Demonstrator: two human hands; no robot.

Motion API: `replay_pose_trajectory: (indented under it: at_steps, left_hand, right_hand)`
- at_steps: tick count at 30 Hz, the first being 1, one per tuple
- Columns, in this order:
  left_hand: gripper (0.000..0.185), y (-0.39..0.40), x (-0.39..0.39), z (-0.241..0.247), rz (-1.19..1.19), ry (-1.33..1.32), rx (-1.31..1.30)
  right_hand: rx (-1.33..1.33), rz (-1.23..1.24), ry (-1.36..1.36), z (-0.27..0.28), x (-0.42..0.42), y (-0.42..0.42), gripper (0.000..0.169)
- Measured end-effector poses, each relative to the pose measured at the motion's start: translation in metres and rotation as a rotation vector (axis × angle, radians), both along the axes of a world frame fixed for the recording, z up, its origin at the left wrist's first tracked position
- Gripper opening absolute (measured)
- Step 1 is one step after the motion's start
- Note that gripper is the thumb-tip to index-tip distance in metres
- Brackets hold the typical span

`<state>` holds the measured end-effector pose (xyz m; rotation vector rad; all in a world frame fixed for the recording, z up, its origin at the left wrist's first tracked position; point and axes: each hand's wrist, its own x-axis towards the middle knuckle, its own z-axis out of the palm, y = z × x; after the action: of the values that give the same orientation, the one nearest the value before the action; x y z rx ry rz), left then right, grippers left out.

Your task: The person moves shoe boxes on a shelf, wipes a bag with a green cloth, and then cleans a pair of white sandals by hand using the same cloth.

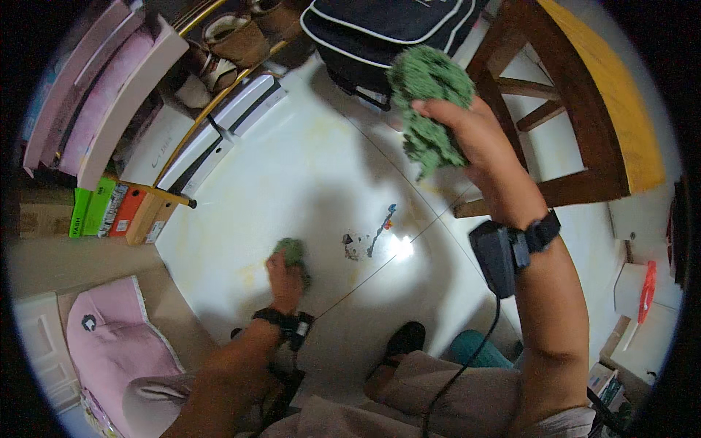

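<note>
My right hand (465, 131) grips a crumpled green cloth (430, 104), raised near the black bag and the wooden stool. Lower and to the left, my left hand (286, 276) holds another piece of green cloth (290, 251) at the white tiled floor (263, 164). Between the two hands lie dark smudges (355, 246) on the tiles. Beside them is a thin dark strand (378, 235) with small blue and red bits. Each wrist has a black strap with a device on it.
A shoe rack with a yellow metal rail (181, 137) holds shoes and boxes at the upper left. A black bag with white piping (378, 33) stands at the top. The wooden stool (575, 191) is at the right. A pink cloth (120, 334) lies lower left; my black shoe (408, 339) is below.
</note>
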<state>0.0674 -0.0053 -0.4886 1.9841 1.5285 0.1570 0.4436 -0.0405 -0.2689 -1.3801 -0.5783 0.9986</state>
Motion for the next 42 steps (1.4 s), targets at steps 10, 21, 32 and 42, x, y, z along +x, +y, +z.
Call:
replay_pose_trajectory:
  at_steps: [10, 21, 32, 42]
  left_hand:
    - [0.041, 0.009, 0.135, -0.008, -0.188, -0.122, -0.105]
    - [0.04, 0.24, 0.09, 0.025, 0.213, -0.244, 0.258]
    - [0.03, 0.299, 0.171, -0.051, -0.308, -0.432, -0.105]
    - [0.036, 0.196, 0.221, 0.041, -0.646, -0.581, -1.51]
  right_hand:
    - [0.137, -0.126, 0.062, 0.011, 0.01, 0.021, 0.026]
    - [0.061, -0.142, 0.131, 0.016, 0.012, -0.01, 0.036]
    - [-0.015, -0.486, 0.119, 0.054, -0.002, -0.01, 0.044]
    - [0.044, -0.498, -0.174, 0.128, -0.039, 0.059, 0.038]
